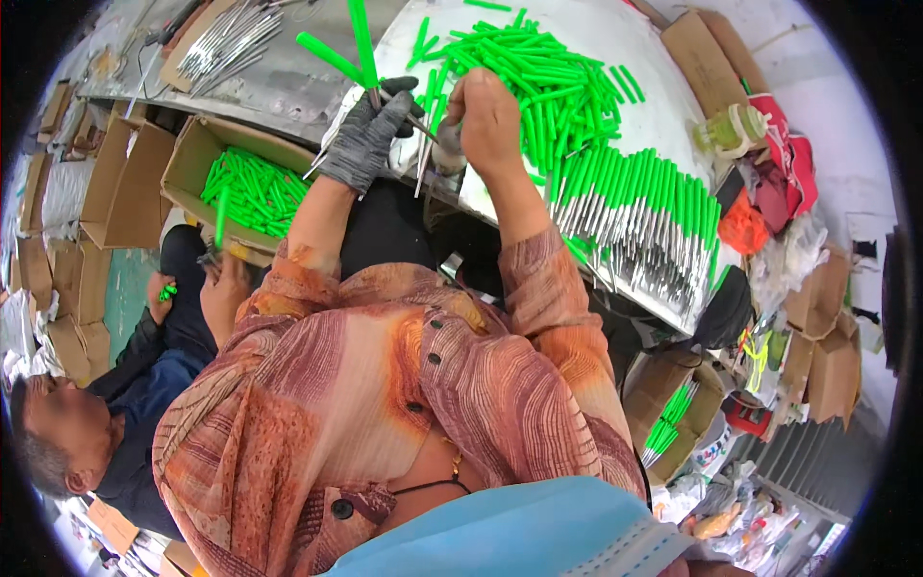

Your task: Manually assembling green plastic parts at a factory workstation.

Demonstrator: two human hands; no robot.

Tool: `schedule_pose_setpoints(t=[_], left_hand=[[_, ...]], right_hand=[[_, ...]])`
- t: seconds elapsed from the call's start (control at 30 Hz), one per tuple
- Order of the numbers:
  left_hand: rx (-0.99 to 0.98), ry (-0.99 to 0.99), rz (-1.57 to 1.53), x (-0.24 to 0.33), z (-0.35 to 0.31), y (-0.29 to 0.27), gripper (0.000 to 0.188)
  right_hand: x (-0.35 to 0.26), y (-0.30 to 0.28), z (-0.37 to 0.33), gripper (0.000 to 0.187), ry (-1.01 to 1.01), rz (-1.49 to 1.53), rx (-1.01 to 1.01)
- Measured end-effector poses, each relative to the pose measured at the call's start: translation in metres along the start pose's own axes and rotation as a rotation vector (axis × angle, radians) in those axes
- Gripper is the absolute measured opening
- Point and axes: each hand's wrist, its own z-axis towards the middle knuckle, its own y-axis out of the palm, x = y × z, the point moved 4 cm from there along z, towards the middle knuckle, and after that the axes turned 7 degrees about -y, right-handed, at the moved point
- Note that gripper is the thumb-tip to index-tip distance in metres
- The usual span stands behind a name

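Note:
My left hand (365, 139), in a dark grey glove, is closed around two green-handled metal rods. Their green handles (363, 43) stick up and fan out beyond the fingers, and thin metal shafts (421, 127) poke out toward my right hand. My right hand (486, 120), bare over its back, is curled shut close beside it at the table edge; what its fingers pinch is hidden. Past it spreads a heap of loose green handles (548, 72). To the right lies a dense row of green-handled rods (635, 207), shafts toward me.
A cardboard box (183, 173) of green handles stands left, below the grey bench with bare metal rods (231, 43). A co-worker (144, 404) sits at left, holding a green handle. At right are a bottle (731, 130), bags and another box (707, 404) holding green-handled rods.

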Motion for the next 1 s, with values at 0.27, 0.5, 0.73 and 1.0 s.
schedule_pose_setpoints(t=[0.27,0.5,0.73,1.0], left_hand=[[0.058,0.018,-0.032,-0.004,0.011,0.005,0.035],[0.068,0.017,0.049,-0.009,0.013,0.007,0.035],[0.063,0.039,0.11,-0.015,0.016,0.012,0.041],[0.023,0.106,0.077,-0.035,0.024,0.018,0.031]], right_hand=[[-0.017,-0.022,-0.009,0.032,-0.02,-0.176,-0.06],[-0.031,-0.288,-0.02,0.029,-0.304,-1.467,0.333],[0.057,-0.483,-0.106,0.03,0.352,-1.389,0.269],[0.03,-0.406,-0.075,0.034,0.316,-1.511,0.044]])
